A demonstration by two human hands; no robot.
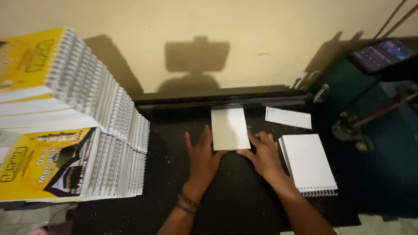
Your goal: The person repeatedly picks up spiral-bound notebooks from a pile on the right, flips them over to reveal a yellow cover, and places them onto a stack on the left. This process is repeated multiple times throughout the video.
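Black and flat, the work table (pixel 244 204) is filling most of the view and is carrying everything else. Two tall stacks of yellow-covered spiral-bound booklets (pixel 65 130) are leaning on its left side, with the wire spines facing to the middle. At the far right, a dark green machine (pixel 370 113) with a metal lever is standing beside the table. A white spiral notepad (pixel 308 163) is lying just beside the right hand, wire edge toward the person. In the centre, a small stack of white sheets (pixel 229 129) is lying flat, its far edge near a black rail. The left hand (pixel 202 157) is resting open beside its left edge, fingers spread and flat, touching it. The right hand (pixel 262 152) is pressing its fingertips on the near right corner, not clenched. A loose white strip of paper (pixel 288 118) is lying behind the right hand.
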